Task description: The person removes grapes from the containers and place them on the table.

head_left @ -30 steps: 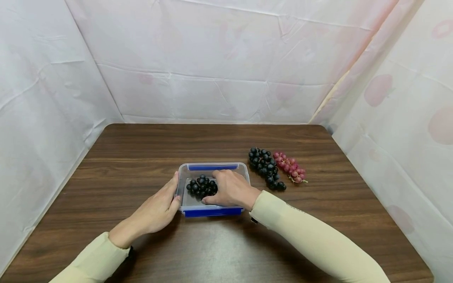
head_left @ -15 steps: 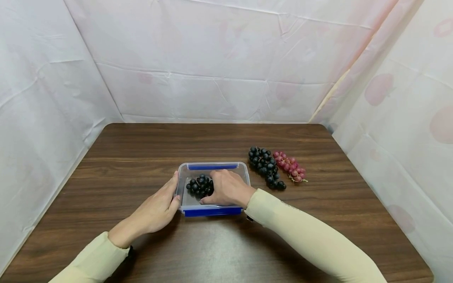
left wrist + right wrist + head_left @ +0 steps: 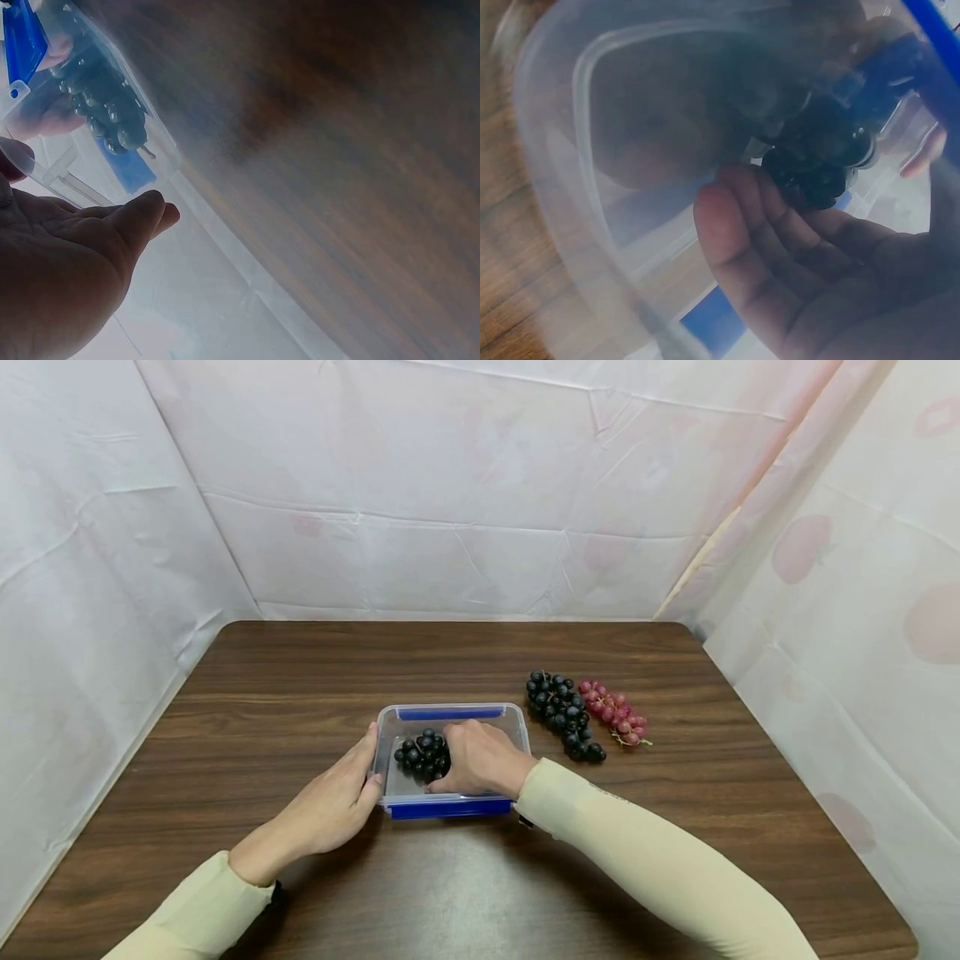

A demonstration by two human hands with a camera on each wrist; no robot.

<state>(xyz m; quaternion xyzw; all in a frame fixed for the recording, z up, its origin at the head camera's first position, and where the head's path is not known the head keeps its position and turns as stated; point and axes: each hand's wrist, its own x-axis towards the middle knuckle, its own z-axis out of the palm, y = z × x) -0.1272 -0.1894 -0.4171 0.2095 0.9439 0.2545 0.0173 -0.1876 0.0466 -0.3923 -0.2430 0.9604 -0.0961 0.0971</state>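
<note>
A bunch of black grapes (image 3: 422, 755) lies inside a clear plastic food container (image 3: 390, 789) with blue clips. My right hand (image 3: 480, 758) reaches into the container and holds the bunch's right end, thumb on the near side, fingers on the far side. In the right wrist view its curved fingers (image 3: 769, 251) lie beside the dark grapes (image 3: 817, 165); part of the bunch is hidden there. Against the container's left wall rests my left hand (image 3: 337, 797), its fingers straight. The left wrist view shows that hand (image 3: 67, 255) at the clear wall, grapes (image 3: 101, 101) seen through it.
Right of the container, a larger bunch of black grapes (image 3: 558, 710) lies on the brown wooden table (image 3: 337, 660). A bunch of red grapes (image 3: 615, 712) lies close beside it. White printed sheeting (image 3: 465, 493) hangs behind and at both sides of the table.
My right hand has shifted slightly left over the grapes in the container, covering more of them. The left hand, the container and the other bunches have stayed in place.
</note>
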